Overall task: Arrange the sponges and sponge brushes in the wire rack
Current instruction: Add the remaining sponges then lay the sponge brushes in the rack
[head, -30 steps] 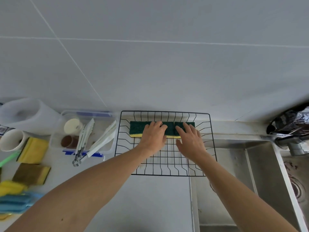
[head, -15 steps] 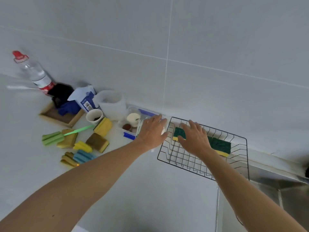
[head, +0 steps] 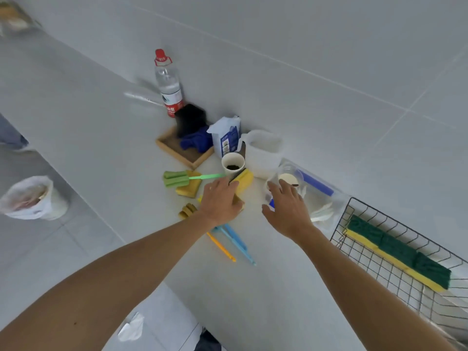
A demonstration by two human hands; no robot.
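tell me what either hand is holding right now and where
Nothing is visibly held. The left hand reaches over the loose sponges, and the right hand hovers open.

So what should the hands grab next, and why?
Probably the left hand should close on the yellow sponge right at its fingers. Only one row of green-and-yellow sponges lies in the wire rack, while the other sponges and the green sponge brush sit loose on the counter.

1. Three green-and-yellow sponges lie in a row in one wire rack.
2. Two yellow sponges lie loose on the counter: and.
3. One green sponge brush.
4. One paper cup.
5. One bottle.
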